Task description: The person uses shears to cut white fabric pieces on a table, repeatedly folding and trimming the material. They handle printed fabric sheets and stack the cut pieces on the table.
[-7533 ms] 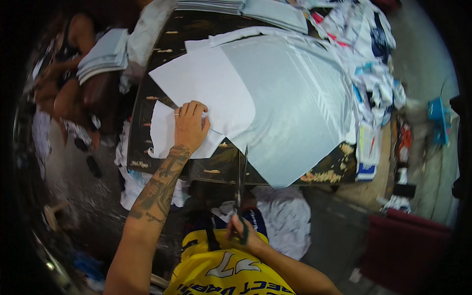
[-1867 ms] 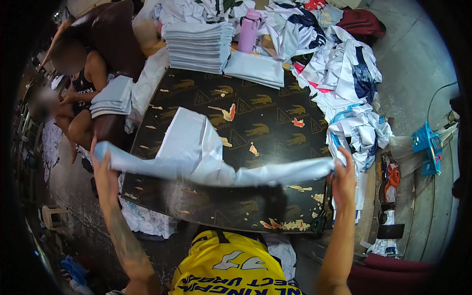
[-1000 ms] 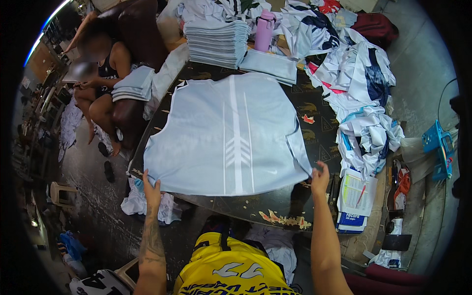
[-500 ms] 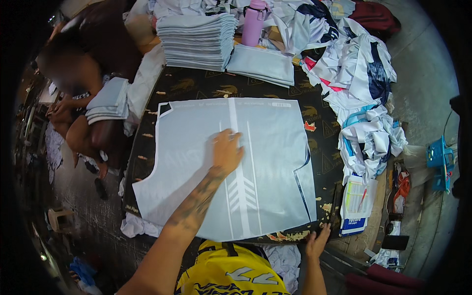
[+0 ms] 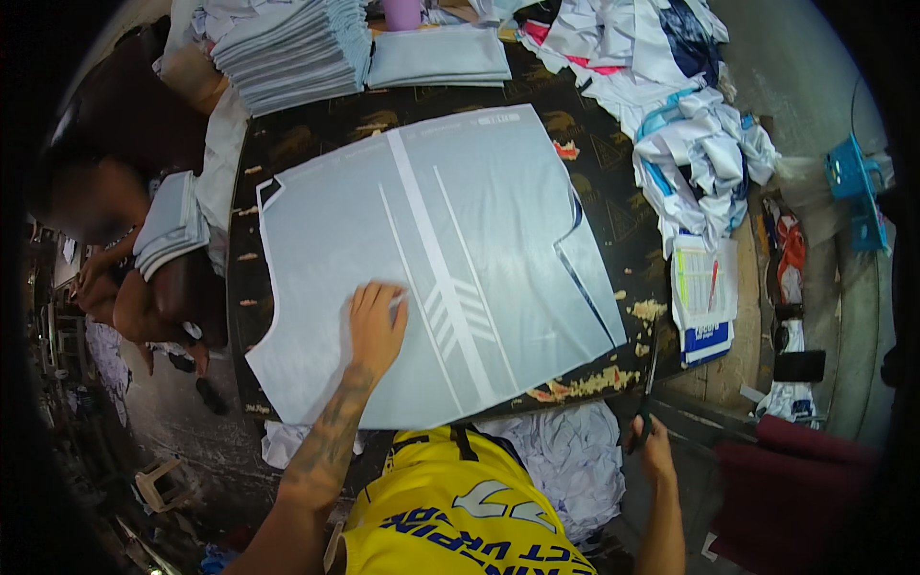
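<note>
A large light-grey cut fabric panel [image 5: 331, 230], with white stripes and chevrons, lies flat on the black board-topped table. On the panel's lower left part rests my left hand [image 5: 377, 331], palm down, fingers stretched. My right hand [image 5: 655, 448], beyond the table's near right corner, grips the dark handles of a pair of scissors [image 5: 653, 379]. Their blades point away from me beside the table edge. Thin dark strips show along the panel's right edge and at its upper left corner.
Behind the panel stand a tall stack of folded grey fabric [image 5: 292, 53] and a lower pile [image 5: 439, 56]. White scraps [image 5: 695, 158] heap along the right, near papers [image 5: 704, 278] and a blue plastic holder [image 5: 856, 192]. Another person [image 5: 110, 249] sits at left with folded cloth.
The panel has turned counterclockwise on the table. My left hand has slid from its middle toward the lower left. My right hand, earlier at the table corner without visible scissors, now holds them.
</note>
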`<move>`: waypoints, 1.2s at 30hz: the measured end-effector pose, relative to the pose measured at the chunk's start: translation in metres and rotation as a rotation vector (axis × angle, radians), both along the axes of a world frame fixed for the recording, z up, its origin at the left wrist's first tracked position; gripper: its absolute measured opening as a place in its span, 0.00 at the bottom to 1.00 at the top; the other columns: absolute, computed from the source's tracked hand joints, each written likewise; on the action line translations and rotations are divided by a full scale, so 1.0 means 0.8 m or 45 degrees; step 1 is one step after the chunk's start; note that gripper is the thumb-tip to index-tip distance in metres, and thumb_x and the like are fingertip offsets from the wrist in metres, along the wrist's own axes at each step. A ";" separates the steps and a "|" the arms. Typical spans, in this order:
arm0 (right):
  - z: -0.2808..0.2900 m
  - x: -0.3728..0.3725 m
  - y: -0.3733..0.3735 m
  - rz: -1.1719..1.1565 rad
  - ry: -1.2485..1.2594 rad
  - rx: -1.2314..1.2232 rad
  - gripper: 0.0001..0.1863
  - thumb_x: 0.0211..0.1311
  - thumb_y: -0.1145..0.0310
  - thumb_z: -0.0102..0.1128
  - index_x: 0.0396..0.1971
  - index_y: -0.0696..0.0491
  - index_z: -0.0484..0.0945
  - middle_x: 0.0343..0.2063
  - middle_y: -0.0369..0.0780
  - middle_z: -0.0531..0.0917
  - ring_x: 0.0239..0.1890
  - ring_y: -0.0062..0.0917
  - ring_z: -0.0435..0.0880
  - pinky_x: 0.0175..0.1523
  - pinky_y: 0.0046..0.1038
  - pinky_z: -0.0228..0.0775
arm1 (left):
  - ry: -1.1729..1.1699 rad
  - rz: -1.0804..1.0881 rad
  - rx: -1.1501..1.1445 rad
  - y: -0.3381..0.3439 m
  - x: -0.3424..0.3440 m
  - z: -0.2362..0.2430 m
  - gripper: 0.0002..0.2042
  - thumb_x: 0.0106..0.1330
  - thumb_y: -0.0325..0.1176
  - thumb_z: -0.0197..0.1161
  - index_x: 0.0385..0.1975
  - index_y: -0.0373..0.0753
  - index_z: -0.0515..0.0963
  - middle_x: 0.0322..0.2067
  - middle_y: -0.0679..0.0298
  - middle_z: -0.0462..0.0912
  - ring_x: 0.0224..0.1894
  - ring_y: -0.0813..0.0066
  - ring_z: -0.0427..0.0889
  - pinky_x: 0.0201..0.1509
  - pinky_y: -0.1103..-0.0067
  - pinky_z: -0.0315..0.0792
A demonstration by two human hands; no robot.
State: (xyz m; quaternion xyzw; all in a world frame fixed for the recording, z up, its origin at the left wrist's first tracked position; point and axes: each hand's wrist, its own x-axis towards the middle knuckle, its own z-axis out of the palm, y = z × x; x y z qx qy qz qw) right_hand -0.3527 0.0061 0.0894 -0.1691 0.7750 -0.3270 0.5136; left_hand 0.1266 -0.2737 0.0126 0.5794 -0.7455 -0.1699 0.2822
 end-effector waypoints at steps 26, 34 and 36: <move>0.009 0.130 0.093 1.127 -0.180 0.442 0.34 0.61 0.37 0.76 0.45 0.55 0.80 0.29 0.39 0.78 0.34 0.26 0.74 0.42 0.32 0.68 | -0.020 -0.003 0.179 0.103 -0.082 0.049 0.14 0.59 0.20 0.61 0.44 0.40 0.84 0.48 0.56 0.83 0.52 0.51 0.82 0.58 0.59 0.73; -0.047 0.229 0.023 1.002 -0.098 0.210 0.34 0.61 0.39 0.76 0.44 0.57 0.79 0.28 0.43 0.82 0.32 0.32 0.78 0.41 0.34 0.71 | -0.130 -0.431 0.207 0.216 -0.021 0.021 0.17 0.59 0.23 0.66 0.50 0.39 0.79 0.52 0.57 0.79 0.59 0.51 0.77 0.63 0.60 0.67; -0.051 0.237 0.016 0.951 -0.121 0.173 0.33 0.60 0.38 0.77 0.41 0.57 0.79 0.27 0.41 0.81 0.31 0.30 0.77 0.40 0.34 0.70 | -0.073 -0.454 0.135 0.212 -0.033 0.024 0.18 0.59 0.24 0.66 0.51 0.39 0.79 0.52 0.59 0.78 0.61 0.55 0.77 0.66 0.60 0.67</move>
